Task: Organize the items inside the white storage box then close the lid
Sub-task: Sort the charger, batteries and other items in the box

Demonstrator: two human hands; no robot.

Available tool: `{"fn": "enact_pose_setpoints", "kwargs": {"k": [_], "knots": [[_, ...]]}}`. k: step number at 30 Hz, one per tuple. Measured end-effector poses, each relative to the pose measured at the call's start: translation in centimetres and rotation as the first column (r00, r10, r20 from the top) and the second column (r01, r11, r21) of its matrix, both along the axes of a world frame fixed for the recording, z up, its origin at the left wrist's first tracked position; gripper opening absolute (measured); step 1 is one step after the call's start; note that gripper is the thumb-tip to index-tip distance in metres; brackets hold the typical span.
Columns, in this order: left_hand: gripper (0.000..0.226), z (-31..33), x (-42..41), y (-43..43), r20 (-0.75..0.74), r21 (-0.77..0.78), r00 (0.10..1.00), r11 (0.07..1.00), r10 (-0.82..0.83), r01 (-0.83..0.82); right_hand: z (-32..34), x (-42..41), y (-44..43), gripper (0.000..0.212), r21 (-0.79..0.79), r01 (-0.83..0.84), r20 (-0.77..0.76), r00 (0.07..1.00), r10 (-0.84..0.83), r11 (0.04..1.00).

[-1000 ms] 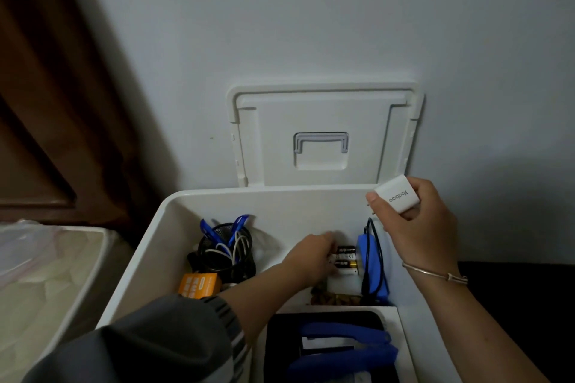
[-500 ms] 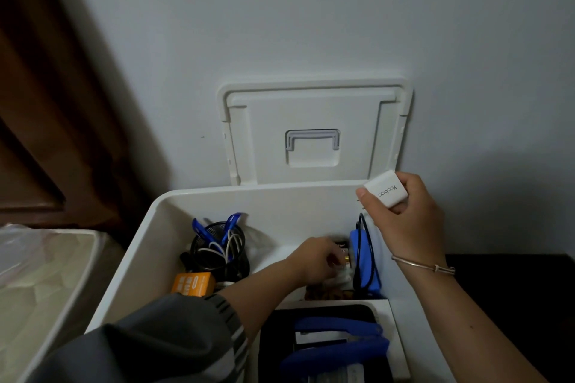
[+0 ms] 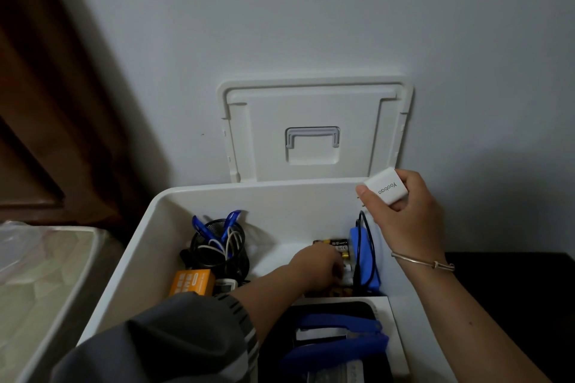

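Note:
The white storage box [image 3: 146, 242] stands open below me, and its lid [image 3: 314, 109] leans upright against the wall behind it. My right hand [image 3: 404, 214] grips a white charger [image 3: 385, 188] above the box's far right corner. My left hand [image 3: 317, 263] reaches down inside, its curled fingers at the black batteries [image 3: 334, 242]; what it holds is hidden. A blue power bank with a black cable [image 3: 364, 255] stands at the right wall. A black mesh cup of cables [image 3: 217, 242] and an orange pack [image 3: 191, 283] sit at the left.
A black tray with blue pliers [image 3: 339, 339] fills the box's near part. A pale container under clear plastic [image 3: 40, 274] stands to the left. A brown wooden door [image 3: 40, 87] is at the far left, a dark surface [image 3: 513, 289] to the right.
My left hand has shifted a little toward me over the batteries. My right hand with the charger has barely moved; the view has tilted slightly.

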State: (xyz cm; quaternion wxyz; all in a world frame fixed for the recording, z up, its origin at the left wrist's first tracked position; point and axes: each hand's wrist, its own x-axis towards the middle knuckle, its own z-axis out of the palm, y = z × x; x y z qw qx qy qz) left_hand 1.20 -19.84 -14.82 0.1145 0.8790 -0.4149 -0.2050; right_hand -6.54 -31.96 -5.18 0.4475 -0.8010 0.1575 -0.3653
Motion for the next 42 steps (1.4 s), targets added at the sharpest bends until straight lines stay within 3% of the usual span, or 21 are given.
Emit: {"fn": "enact_pose_setpoints", "kwargs": {"k": [6,10,18,21,27,32,36,42], "knots": [[0.020,-0.4,0.6,0.6,0.071,-0.114,0.995,0.991,0.073,-0.064,-0.1,0.1,-0.1,0.037,-0.010,0.003,0.002,1.000,-0.003,1.000],[0.023,0.1,0.5,0.7,0.047,-0.093,0.999,0.995,0.021,-0.017,-0.1,0.1,-0.1,0.038,-0.014,0.005,0.005,1.000,-0.005,1.000],[0.025,6.6,0.3,6.7,0.125,-0.199,0.992,0.980,-0.001,0.027,0.0,0.0,0.0,0.037,-0.011,-0.013,0.011,1.000,0.013,1.000],[0.027,8.0,-0.7,11.3,0.127,-0.128,0.992,0.991,-0.021,0.038,0.1,-0.1,0.0,0.035,0.010,-0.023,0.009,1.000,0.022,1.000],[0.032,6.3,-3.4,16.9,0.118,0.179,0.991,0.983,-0.064,0.042,0.3,-0.2,0.3,0.038,0.007,-0.039,-0.020,0.999,0.039,0.999],[0.027,3.8,-2.5,14.9,0.302,0.358,0.918,0.923,-0.257,0.141,0.4,-0.2,0.7,0.040,-0.037,0.002,-0.042,0.999,-0.003,0.999],[0.020,2.3,-1.5,12.7,0.327,0.549,0.866,0.822,-0.379,0.153,0.2,0.0,0.7,0.041,-0.073,0.027,-0.044,0.999,-0.030,0.997],[0.017,1.1,-0.9,10.2,0.290,0.653,0.912,0.756,-0.289,0.032,0.0,0.1,0.6,0.042,-0.074,0.031,-0.051,0.998,-0.035,0.997]]}}
